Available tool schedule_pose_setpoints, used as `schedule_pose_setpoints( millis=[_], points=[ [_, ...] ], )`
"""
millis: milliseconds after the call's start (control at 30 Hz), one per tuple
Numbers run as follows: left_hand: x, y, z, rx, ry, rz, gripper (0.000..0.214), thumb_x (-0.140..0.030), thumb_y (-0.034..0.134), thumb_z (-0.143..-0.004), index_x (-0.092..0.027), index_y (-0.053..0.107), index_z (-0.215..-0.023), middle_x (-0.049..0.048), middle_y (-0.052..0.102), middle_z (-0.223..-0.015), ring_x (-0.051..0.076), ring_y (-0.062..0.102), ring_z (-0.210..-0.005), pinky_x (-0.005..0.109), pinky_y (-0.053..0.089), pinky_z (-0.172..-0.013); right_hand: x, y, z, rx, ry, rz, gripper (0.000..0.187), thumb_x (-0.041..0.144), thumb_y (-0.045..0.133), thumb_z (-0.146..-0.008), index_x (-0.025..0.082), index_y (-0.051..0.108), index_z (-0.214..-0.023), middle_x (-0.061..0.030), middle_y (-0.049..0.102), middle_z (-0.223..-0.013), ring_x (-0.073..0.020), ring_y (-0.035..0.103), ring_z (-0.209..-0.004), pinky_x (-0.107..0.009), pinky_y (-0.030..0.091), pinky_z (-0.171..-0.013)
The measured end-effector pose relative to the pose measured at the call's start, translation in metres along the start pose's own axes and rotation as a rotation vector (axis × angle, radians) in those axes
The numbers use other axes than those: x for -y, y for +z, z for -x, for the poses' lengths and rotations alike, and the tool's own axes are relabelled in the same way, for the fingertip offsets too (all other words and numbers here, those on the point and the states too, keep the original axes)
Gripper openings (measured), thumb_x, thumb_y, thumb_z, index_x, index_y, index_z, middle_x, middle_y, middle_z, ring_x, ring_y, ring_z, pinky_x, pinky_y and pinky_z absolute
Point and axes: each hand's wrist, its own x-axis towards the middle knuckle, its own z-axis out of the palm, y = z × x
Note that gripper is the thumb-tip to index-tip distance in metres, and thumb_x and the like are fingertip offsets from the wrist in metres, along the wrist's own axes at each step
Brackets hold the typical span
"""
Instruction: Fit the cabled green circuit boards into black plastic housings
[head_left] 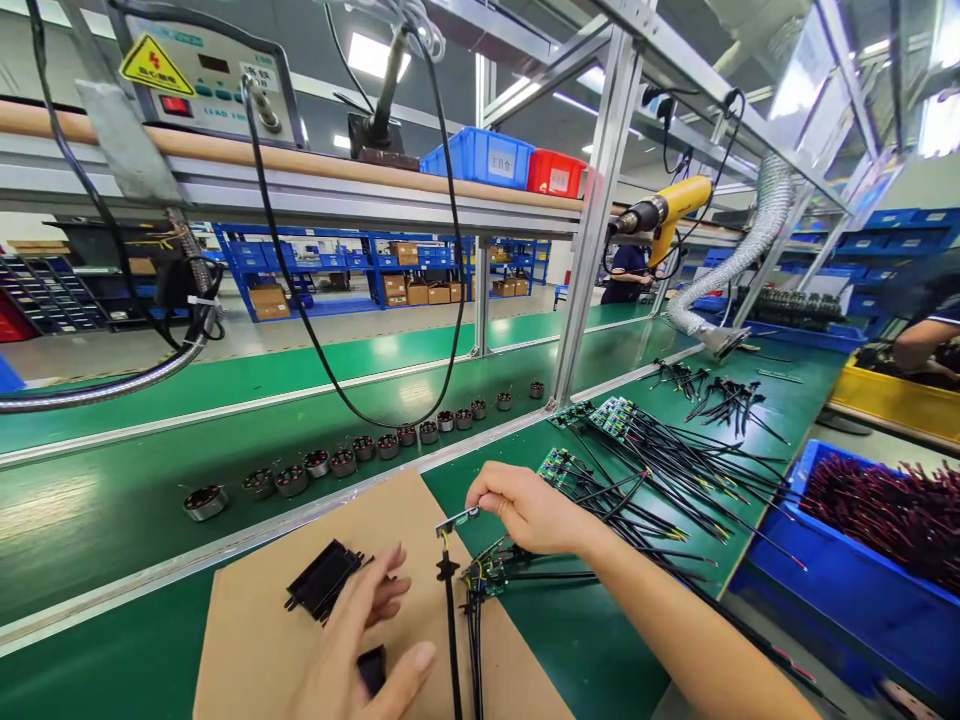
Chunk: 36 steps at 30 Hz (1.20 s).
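Note:
Between thumb and fingers my right hand (525, 505) pinches one end of a small circuit board (457, 520), held above the cardboard sheet. A black cable (451, 630) hangs down from that board by thin wires, with a black grommet near its top. My left hand (360, 640) is spread open over the cardboard, its fingers apart. Just beyond its fingers lies a black plastic housing (324, 580); a second black piece (372, 668) shows partly behind the thumb. Under my right hand rest more circuit boards with cables (487, 572).
Boards with black cables (619, 420) are piled on the green bench to the right. A row of small round motor-like parts (343, 462) runs along the left. Blue bin (847, 590) holds red-black wires. A yellow heat gun (679, 205) hangs above; a black cord (300, 310) loops ahead.

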Motion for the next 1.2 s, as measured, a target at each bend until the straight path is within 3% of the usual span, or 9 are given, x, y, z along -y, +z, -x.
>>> schedule_pose_setpoints(
  millis=[67,233,367,467,600,733,933,1033,1200],
  points=[
    [-0.026,0.014,-0.015,-0.002,-0.032,0.108,0.071,-0.054,0.065,-0.078,-0.024,0.041,-0.138,0.0116,0.052,-0.135,0.026,0.061,-0.107,0.036,0.052,-0.091,0.019,-0.001,0.001,-0.001,-0.067,-0.010,0.018,0.012,0.041,-0.093,0.018,0.058,-0.093,-0.0050,0.058,-0.091,-0.0163,0.054,-0.088,-0.028,0.043,-0.079],
    [-0.059,0.014,-0.033,0.184,-0.193,0.141,0.046,-0.053,0.052,-0.087,-0.017,0.055,-0.115,0.0017,0.063,-0.071,0.017,0.061,-0.057,0.025,0.051,-0.050,0.045,-0.003,0.002,-0.092,-0.099,-0.001,0.015,0.018,0.043,-0.096,0.019,0.058,-0.093,-0.0027,0.057,-0.087,-0.0150,0.053,-0.084,-0.025,0.041,-0.075],
    [-0.079,0.000,-0.037,0.126,-0.222,0.197,0.040,-0.052,0.056,-0.084,-0.018,0.053,-0.105,0.0021,0.063,-0.077,0.017,0.064,-0.064,0.023,0.051,-0.050,0.053,-0.001,0.000,-0.159,-0.056,-0.041,0.015,0.024,0.048,-0.097,0.018,0.055,-0.084,0.0019,0.052,-0.075,-0.0117,0.048,-0.070,-0.023,0.037,-0.064],
    [-0.091,-0.013,-0.038,0.211,-0.329,0.217,0.039,-0.050,0.052,-0.087,-0.019,0.048,-0.110,-0.0010,0.061,-0.068,0.014,0.059,-0.052,0.023,0.048,-0.047,0.062,0.002,-0.001,-0.189,-0.050,-0.046,0.014,0.020,0.051,-0.094,0.017,0.055,-0.080,0.0027,0.051,-0.073,-0.0112,0.047,-0.068,-0.024,0.035,-0.063],
    [-0.097,-0.043,-0.030,0.331,-0.349,-0.074,0.028,-0.047,0.049,-0.090,-0.020,0.054,-0.098,-0.0061,0.048,-0.057,0.011,0.046,-0.045,0.019,0.031,-0.042,0.065,0.003,-0.009,-0.075,-0.013,-0.056,0.014,0.023,0.057,-0.091,0.018,0.056,-0.077,0.0031,0.054,-0.072,-0.0109,0.048,-0.066,-0.024,0.035,-0.061],
    [-0.104,-0.063,-0.007,0.213,-0.165,-0.578,0.028,-0.040,0.047,-0.092,-0.019,0.056,-0.076,-0.0031,0.048,-0.059,0.013,0.043,-0.053,0.025,0.023,-0.050,0.073,0.022,-0.018,0.031,-0.062,0.020,0.022,0.024,0.057,-0.089,0.018,0.052,-0.068,0.0028,0.050,-0.064,-0.0116,0.047,-0.059,-0.025,0.034,-0.056],
    [-0.073,-0.054,0.013,0.151,-0.296,-0.611,0.018,-0.024,0.048,-0.085,-0.017,0.054,-0.069,0.0034,0.055,-0.063,0.019,0.052,-0.063,0.028,0.024,-0.056,0.114,0.089,-0.013,0.111,-0.102,0.647,0.012,0.005,0.051,-0.078,0.014,0.058,-0.080,-0.0087,0.056,-0.077,-0.0226,0.055,-0.070,-0.029,0.029,-0.048],
    [-0.043,-0.058,0.013,0.294,-0.373,-0.446,0.020,-0.020,0.044,-0.086,-0.015,0.057,-0.072,0.0027,0.061,-0.065,0.014,0.053,-0.058,0.024,0.032,-0.054,0.115,0.107,-0.009,0.227,-0.187,0.625,0.022,0.006,0.052,-0.079,0.015,0.059,-0.098,-0.0080,0.056,-0.086,-0.0233,0.056,-0.074,-0.029,0.033,-0.049],
    [-0.012,-0.084,0.013,0.542,-0.435,-0.189,0.027,-0.039,0.054,-0.088,-0.015,0.065,-0.095,0.0003,0.067,-0.073,0.009,0.050,-0.053,0.019,0.039,-0.049,0.075,0.106,-0.003,0.339,-0.189,0.468,0.032,0.026,0.061,-0.087,0.021,0.054,-0.117,-0.0047,0.055,-0.098,-0.0245,0.058,-0.088,-0.034,0.046,-0.064]
  ],
)
